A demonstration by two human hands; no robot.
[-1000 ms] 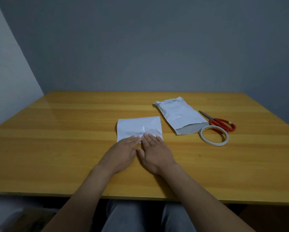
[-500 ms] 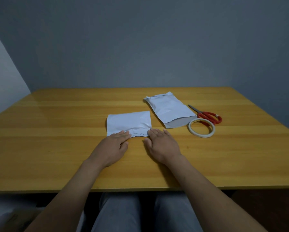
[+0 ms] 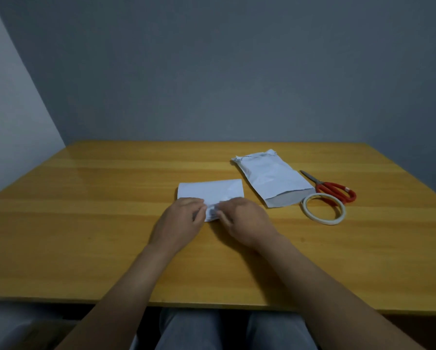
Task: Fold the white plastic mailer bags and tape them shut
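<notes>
The folded mailer point(image 3: 210, 194) lies flat just right of the frame's centre, a small white rectangle with creased, crumpled plastic along its near edge. Both hands meet at that edge: the left hand point(image 3: 179, 221) and the right hand point(image 3: 244, 221) have their fingers curled onto the bunched plastic and pinch it, close together, though blur hides the fingertips.

Up and to the right lies a second mailer point(image 3: 272, 180), unfolded, wrinkled and set at a slant. Its open mouth shows a grey lining; what it contains cannot be told. Beside that mouth sits a tape roll point(image 3: 324, 209), lying flat, with red-handled scissors point(image 3: 335, 190) just behind it.

All rest on a yellow wooden desk point(image 3: 85, 223) against a grey-blue wall point(image 3: 211, 72).
</notes>
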